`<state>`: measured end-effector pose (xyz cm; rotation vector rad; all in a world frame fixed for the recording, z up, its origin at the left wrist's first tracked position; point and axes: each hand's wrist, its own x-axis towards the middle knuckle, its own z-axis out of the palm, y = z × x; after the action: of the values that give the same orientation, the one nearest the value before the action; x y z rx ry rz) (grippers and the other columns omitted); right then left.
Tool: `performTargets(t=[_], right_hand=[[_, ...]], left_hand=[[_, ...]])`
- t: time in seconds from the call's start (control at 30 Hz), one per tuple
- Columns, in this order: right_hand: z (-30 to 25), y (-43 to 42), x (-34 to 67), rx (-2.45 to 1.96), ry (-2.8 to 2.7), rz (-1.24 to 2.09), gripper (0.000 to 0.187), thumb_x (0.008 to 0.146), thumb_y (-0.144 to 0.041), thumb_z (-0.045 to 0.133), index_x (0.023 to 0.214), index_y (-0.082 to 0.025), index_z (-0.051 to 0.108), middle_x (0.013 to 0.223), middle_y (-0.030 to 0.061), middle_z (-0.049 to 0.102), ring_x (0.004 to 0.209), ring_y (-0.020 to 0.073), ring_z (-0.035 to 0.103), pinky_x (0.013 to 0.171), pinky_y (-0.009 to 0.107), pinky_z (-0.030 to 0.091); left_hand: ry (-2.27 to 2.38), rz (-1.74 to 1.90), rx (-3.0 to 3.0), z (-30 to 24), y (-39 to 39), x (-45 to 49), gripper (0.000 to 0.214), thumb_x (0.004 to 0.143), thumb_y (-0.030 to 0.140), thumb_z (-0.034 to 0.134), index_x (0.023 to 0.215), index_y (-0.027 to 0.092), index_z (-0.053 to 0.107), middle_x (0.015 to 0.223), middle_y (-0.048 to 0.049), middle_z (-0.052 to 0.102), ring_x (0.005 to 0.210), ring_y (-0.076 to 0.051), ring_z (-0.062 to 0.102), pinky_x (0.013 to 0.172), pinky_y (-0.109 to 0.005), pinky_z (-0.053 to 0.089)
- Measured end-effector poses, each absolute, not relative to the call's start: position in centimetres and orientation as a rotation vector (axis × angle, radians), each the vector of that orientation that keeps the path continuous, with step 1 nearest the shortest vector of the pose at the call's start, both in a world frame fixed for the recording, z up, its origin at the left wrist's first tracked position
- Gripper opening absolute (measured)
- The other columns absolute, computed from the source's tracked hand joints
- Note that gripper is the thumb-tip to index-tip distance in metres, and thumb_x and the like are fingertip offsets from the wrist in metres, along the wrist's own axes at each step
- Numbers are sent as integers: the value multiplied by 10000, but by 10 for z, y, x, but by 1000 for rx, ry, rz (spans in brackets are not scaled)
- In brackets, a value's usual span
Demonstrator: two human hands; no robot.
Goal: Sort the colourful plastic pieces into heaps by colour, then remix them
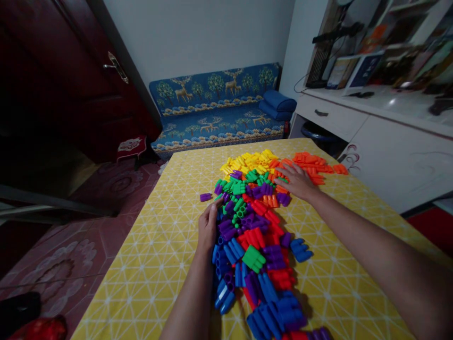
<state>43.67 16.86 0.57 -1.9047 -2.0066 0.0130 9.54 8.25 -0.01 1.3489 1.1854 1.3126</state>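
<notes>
A long heap of plastic building blocks (pixel 258 226) in yellow, orange, green, purple, red and blue lies on a table with a yellow patterned cloth (pixel 159 245). My left hand (pixel 208 226) rests edge-on against the heap's left side, fingers together and stretched forward, touching blue and purple blocks. My right hand (pixel 296 180) lies flat, fingers spread, on the orange and purple blocks at the heap's far right. A single purple block (pixel 205 197) sits apart, just left of the heap. Neither hand grips anything.
A blue deer-print sofa bed (pixel 215 111) stands beyond the table, with a dark wooden door (pixel 71 80) on the left. A white cabinet (pixel 389 141) with cluttered shelves runs along the right. Red patterned floor tiles (pixel 88 236) lie to the left.
</notes>
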Motion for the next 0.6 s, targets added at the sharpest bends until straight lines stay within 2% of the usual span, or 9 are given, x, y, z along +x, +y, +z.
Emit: performTargets(t=[0.07,0.2,0.27,0.43,0.53,0.6], right_hand=[[2,162,435,-1923,-2039,43,598,867,-623,485,1370,-302,524,1508,57,434,1393,384,307,1062,623,317],[0,132,429,-1828,-2086,21,493,920,-545,452,1359,-333,525,1439,44,515,1296,322,457,1037,554,375],[1,113,425,-1778,-2125,25,484,934,-529,438,1375,-342,501,1455,38,497,1272,298,496,1033,521,386],[11,63,412,-1662,-2294,56,611,908,-588,459,1460,-337,392,1482,48,472,1264,314,519,1016,494,401],[24,54,411,-1627,-2335,85,689,892,-588,478,1500,-298,332,1383,75,575,1126,309,615,908,441,470],[30,67,419,-1643,-2272,33,628,904,-557,462,1458,-265,415,1268,87,652,1007,291,659,842,405,486]], left_hand=[[1196,1311,1352,-1,82,95,572,905,588,462,1194,146,684,1243,-101,681,1188,-288,601,1065,-414,421],[1218,1307,1350,0,82,95,583,893,605,470,1175,147,696,1211,-102,696,1187,-288,601,1050,-406,432],[1217,1302,1344,1,82,95,586,894,607,466,1181,150,693,1211,-102,696,1192,-290,598,1050,-409,433],[1229,1288,1333,1,81,96,604,886,622,467,1186,148,692,1212,-111,695,1198,-306,594,1061,-434,422],[1241,1292,1330,1,81,95,603,877,629,476,1183,159,696,1215,-108,694,1204,-310,590,1071,-440,416],[1247,1292,1327,1,81,95,606,869,636,483,1171,159,703,1210,-110,696,1203,-314,590,1071,-444,417]])
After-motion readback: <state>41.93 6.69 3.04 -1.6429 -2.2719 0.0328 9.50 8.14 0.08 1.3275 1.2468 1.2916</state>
